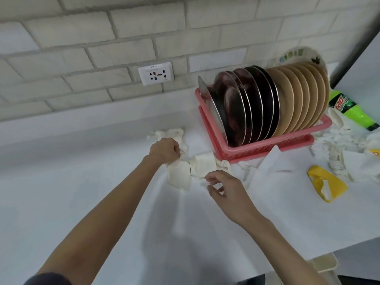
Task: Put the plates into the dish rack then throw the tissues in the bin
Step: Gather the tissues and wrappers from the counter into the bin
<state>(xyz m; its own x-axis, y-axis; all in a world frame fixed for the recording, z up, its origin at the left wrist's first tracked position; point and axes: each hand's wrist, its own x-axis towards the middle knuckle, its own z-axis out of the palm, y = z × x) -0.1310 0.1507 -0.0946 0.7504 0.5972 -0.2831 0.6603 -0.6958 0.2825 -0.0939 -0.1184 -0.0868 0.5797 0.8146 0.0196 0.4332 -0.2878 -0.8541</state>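
Observation:
A pink dish rack (255,154) stands on the white counter, filled with several upright plates: steel and dark ones (246,108) on its left, tan ones (298,99) on its right. My left hand (165,150) grips a crumpled cream tissue (178,175) that hangs below my fist, left of the rack. Behind that hand lies another crumpled tissue (174,133). My right hand (222,187) hovers with fingers loosely curled just below a folded tissue (204,165), holding nothing. More tissues (333,145) lie scattered to the right of the rack.
A green soda bottle (349,109) lies at the far right behind the rack. A yellow torn wrapper (327,185) and white paper sheets (273,165) sit in front of the rack. A wall socket (155,73) is on the brick wall. The counter's front edge runs at lower right.

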